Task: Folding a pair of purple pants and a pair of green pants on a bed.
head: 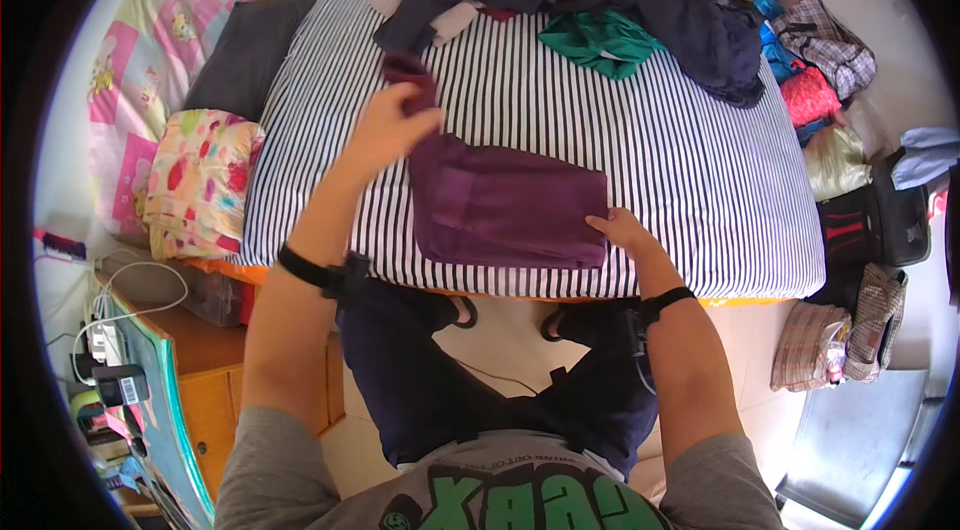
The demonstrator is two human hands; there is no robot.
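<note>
A purple garment (517,207) lies partly folded on the striped bedsheet (510,102), near the front edge of the bed. My left hand (401,117) grips a raised sleeve-like end of it at the garment's upper left; that end is blurred. At the right edge of the cloth, my right hand (619,226) has the fabric pinched between thumb and fingers. Beyond the garment lie a green cloth (600,46) and a heap of dark clothes (667,27).
A dark grey pillow (247,54) and a folded floral cloth (202,185) lie along the bed's left side. At lower left stands a wooden cabinet (206,402) with cables above. Bags, including a checked one (877,320), line the right.
</note>
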